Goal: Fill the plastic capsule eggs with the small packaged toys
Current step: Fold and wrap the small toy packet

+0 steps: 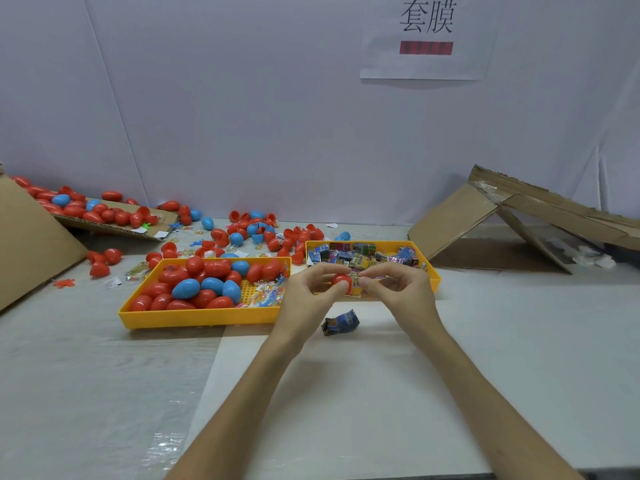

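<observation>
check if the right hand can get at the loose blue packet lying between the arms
Probably yes: the blue packet lies in the open just below the right hand, nothing over it. But that hand pinches a toy packet at the red egg.

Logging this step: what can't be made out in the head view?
Head view.
The red egg: left hand fingers cover it; half or whole unclear.
The toy packet: right hand pinches it; print too small.
The right tray, front: behind both hands.
The wall sign, red strip: blurred.
</observation>
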`<control>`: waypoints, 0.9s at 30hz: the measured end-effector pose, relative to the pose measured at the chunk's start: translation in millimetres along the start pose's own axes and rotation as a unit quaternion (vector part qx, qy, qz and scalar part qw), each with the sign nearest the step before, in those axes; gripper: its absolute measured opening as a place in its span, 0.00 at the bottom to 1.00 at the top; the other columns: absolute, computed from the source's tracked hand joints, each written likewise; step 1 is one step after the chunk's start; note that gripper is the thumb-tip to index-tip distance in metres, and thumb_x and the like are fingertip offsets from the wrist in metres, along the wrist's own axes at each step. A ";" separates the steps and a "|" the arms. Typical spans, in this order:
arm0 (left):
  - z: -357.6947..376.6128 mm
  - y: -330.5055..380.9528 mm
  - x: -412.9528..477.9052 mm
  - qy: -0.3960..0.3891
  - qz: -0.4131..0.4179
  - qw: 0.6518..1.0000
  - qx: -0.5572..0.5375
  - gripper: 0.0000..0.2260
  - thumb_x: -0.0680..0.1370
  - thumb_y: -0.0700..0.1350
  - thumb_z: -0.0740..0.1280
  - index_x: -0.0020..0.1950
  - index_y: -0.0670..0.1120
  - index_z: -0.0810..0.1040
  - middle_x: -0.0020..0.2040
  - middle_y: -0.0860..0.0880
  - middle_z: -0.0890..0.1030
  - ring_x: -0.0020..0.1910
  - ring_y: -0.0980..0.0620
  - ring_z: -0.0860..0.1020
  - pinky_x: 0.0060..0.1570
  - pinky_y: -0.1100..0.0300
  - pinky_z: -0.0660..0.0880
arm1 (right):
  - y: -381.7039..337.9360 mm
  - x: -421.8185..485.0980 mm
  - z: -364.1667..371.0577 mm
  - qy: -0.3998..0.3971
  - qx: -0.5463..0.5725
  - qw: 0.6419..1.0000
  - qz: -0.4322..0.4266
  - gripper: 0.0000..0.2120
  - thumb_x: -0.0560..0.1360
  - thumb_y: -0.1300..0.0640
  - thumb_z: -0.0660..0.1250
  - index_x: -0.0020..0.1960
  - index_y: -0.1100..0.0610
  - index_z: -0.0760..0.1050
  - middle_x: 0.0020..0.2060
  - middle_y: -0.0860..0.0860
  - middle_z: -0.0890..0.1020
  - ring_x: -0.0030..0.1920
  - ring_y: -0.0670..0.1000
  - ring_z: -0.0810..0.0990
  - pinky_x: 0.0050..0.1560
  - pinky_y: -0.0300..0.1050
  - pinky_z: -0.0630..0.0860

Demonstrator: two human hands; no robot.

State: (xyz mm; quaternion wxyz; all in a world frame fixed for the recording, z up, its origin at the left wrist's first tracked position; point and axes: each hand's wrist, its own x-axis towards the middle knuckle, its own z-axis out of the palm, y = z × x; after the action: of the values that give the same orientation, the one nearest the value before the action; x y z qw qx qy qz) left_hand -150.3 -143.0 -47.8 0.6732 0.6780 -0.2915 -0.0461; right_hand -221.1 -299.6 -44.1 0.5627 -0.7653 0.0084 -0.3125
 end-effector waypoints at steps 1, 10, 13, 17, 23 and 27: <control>0.2 0.0 0.0 0.000 0.001 1.000 0.002 0.10 0.79 0.41 0.72 0.50 0.58 0.83 0.46 0.62 0.85 0.49 0.63 0.82 0.41 0.69 0.76 | -0.2 -0.1 0.1 -0.001 -0.001 1.000 0.000 0.07 0.74 0.64 0.75 0.44 0.52 0.84 0.40 0.46 0.86 0.41 0.48 0.86 0.43 0.38 0.81; 0.3 1.4 -0.9 -0.007 -0.002 1.000 0.019 0.10 0.78 0.42 0.72 0.50 0.58 0.84 0.45 0.61 0.85 0.49 0.62 0.82 0.41 0.68 0.77 | 3.2 0.0 1.1 -0.013 -0.019 1.000 -0.002 0.06 0.73 0.63 0.76 0.45 0.53 0.85 0.41 0.48 0.87 0.42 0.50 0.86 0.45 0.44 0.83; 0.6 2.8 -2.2 -0.017 0.000 1.000 0.018 0.10 0.78 0.41 0.72 0.48 0.58 0.84 0.46 0.59 0.85 0.48 0.60 0.83 0.41 0.67 0.79 | 5.7 0.1 1.4 -0.016 -0.023 1.000 -0.002 0.06 0.73 0.64 0.76 0.45 0.54 0.85 0.41 0.49 0.86 0.42 0.50 0.86 0.45 0.46 0.83; 1.2 2.8 -2.4 -0.015 -0.019 1.000 0.008 0.06 0.78 0.43 0.73 0.48 0.55 0.84 0.44 0.55 0.86 0.45 0.57 0.84 0.41 0.64 0.80 | 6.8 0.7 1.6 -0.007 -0.059 0.998 -0.018 0.07 0.73 0.59 0.77 0.47 0.48 0.84 0.42 0.45 0.85 0.42 0.47 0.84 0.42 0.44 0.81; 0.2 2.2 -2.6 0.001 -0.088 0.992 -0.095 0.04 0.78 0.41 0.73 0.51 0.44 0.84 0.44 0.47 0.87 0.45 0.49 0.86 0.43 0.61 0.81 | 11.1 -2.8 12.4 0.089 -0.127 0.980 -0.123 0.10 0.72 0.58 0.78 0.41 0.50 0.77 0.37 0.46 0.76 0.36 0.47 0.75 0.35 0.36 0.71; -1.9 3.7 -4.5 0.020 -0.114 0.972 -0.206 0.10 0.76 0.42 0.73 0.55 0.39 0.82 0.48 0.42 0.86 0.49 0.43 0.86 0.46 0.59 0.82 | 11.6 -7.6 20.7 0.077 -0.171 0.965 -0.183 0.04 0.74 0.57 0.76 0.46 0.54 0.82 0.41 0.47 0.78 0.39 0.43 0.76 0.40 0.28 0.70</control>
State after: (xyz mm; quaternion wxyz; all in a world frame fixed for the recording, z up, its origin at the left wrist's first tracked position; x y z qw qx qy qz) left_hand -154.3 -139.0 -45.5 0.7942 0.5545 -0.1829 -0.1680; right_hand -213.3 -283.4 -61.2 0.3543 -0.8121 -0.0356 -0.4623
